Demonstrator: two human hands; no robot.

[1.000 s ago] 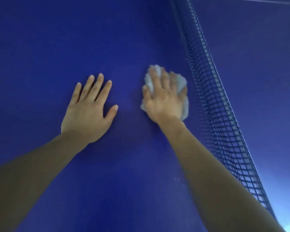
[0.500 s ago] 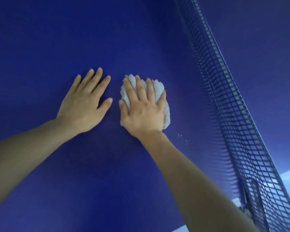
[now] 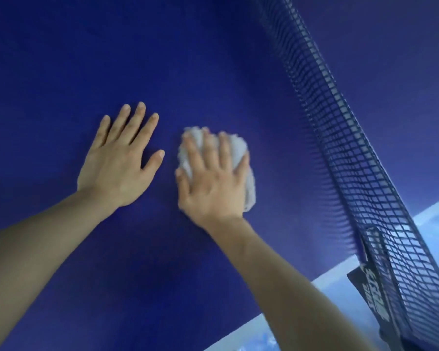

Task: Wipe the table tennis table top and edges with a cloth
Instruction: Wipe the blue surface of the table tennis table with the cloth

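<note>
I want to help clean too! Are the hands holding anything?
Right hand presses flat on top of the white cloth; left hand holds nothing.

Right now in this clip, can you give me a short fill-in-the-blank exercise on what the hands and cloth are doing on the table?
1. The right hand presses a crumpled white ____ onto the dark blue table tennis table top.
2. The left hand lies ____ on the table top, holding nothing.
3. The black mesh net stands to the ____ of the right hand.

Missing words: cloth; flat; right
</note>
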